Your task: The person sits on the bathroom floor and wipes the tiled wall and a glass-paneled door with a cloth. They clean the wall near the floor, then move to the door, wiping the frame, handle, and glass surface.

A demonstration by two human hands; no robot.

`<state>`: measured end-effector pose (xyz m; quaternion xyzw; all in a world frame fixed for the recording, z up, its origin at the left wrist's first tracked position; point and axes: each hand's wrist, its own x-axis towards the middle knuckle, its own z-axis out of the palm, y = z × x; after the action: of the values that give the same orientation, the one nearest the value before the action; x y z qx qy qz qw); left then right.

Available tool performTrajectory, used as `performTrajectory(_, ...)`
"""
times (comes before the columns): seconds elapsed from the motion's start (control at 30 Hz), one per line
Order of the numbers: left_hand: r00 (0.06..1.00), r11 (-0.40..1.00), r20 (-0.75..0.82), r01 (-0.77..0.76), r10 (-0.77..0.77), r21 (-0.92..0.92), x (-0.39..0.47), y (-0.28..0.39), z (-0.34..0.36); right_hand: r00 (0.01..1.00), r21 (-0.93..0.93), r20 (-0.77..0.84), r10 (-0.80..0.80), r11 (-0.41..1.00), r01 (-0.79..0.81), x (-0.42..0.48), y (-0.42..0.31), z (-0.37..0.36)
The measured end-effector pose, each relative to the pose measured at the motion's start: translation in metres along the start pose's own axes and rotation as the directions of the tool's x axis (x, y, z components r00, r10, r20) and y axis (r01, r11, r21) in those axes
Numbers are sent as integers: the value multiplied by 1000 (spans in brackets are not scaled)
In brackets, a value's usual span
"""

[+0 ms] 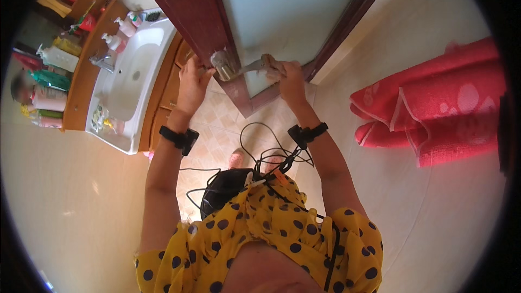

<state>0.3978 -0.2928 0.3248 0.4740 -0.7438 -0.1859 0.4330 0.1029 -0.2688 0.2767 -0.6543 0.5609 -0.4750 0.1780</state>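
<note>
A dark red wooden door [199, 16] with a frosted glass panel [285, 12] stands before me, a metal doorknob [222, 65] near its edge. My left hand [191, 85] is at the door's edge beside the knob, its thumb pointing towards it; whether the fingers grip the edge is hard to tell. My right hand [292, 81] is closed on a crumpled greyish cloth or tissue [272, 67], in front of the glass. A pale strip reaches from this cloth to the knob. Each wrist wears a black strap with a small device.
At the left, a white washbasin [134, 73] with a metal faucet [102, 62] is set in a wooden cabinet; pump bottles [114, 42] and other bottles line its back. Red towels [439, 101] hang at the right wall. Black cables [268, 150] dangle before my body, above the tiled floor [215, 122].
</note>
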Motion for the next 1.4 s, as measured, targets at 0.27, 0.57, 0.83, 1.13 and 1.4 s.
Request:
performTrajectory(0.27,1000,999,-13,-10,11,43,-4,17,-2,915,-116,-142,-379,924,365,2,-68,-6)
performTrajectory(0.57,998,998,-19,-65,65,3,-2,3,2,965,-92,130,-229,966,242,2,-80,3)
performTrajectory(0.83,999,998,-31,-39,37,-49,1,6,2,915,610,375,148,704,-363,36,-64,-32)
performTrajectory(1.13,999,992,4,-43,43,115,-6,11,0,609,20,-410,-679,661,750,136,-255,-48)
performTrajectory(1.4,999,998,10,34,-35,51,-6,-4,8,615,-178,166,-771,590,788,94,-164,1)
